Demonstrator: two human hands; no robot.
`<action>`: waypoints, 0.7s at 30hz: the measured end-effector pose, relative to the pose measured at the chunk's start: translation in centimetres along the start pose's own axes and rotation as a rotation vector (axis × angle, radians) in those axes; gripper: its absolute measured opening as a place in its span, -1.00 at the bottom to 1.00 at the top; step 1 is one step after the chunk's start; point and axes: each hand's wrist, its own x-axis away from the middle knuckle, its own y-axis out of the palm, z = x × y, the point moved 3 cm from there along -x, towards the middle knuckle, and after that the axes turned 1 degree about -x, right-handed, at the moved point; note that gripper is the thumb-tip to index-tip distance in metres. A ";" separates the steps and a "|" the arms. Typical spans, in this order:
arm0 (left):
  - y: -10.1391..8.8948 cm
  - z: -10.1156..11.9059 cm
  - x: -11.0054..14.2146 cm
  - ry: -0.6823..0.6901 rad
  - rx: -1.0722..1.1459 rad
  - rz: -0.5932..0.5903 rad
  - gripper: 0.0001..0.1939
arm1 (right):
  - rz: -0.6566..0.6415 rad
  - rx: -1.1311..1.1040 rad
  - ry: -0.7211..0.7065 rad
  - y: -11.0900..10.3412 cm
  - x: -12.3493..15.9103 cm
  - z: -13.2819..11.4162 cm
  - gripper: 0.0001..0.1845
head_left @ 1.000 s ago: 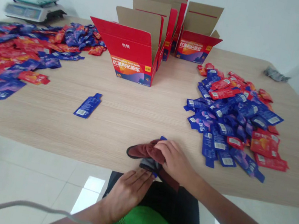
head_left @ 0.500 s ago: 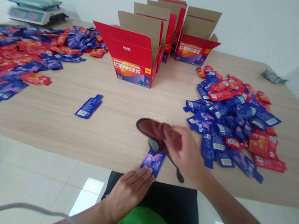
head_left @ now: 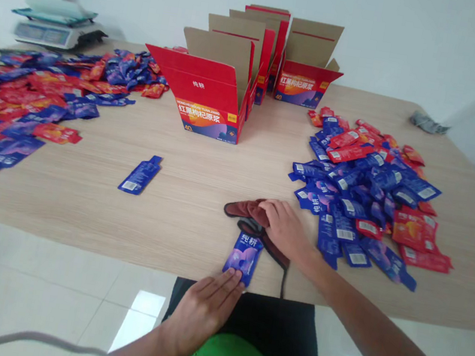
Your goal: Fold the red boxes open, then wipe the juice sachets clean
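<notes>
My left hand is at the table's front edge. Its fingers, held together, press down the lower end of a blue pouch that lies printed side up; the thumb is hidden. In my right hand is a bunched brown cloth with black trim and a dark strap. The hand is closed around it, and the cloth covers the pouch's top end. The strap hangs down to the table edge. Another blue pouch lies alone to the left, label side up.
A heap of blue and red pouches lies to the right. More pouches spread over the left side. Open red cartons stand at the back. A scale sits at the far left, and a grey cloth at the far right.
My right hand has lowered the brown cloth, flattening it over the top of the pouch. More of the pouch's print shows now. The left hand stays on the lower end.
</notes>
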 end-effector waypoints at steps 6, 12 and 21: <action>-0.3 -0.7 -0.7 -0.054 0.072 -0.068 -0.67 | 0.469 -0.098 0.235 -4.0 1.4 2.3 -0.67; 0.9 -0.5 -1.0 -0.164 -0.055 -0.201 -0.50 | 0.606 -0.319 0.551 -3.3 7.8 3.0 -0.49; -2.9 -0.9 0.1 0.009 -0.079 -0.014 -0.61 | 0.540 -0.551 0.861 0.2 12.3 4.1 -0.29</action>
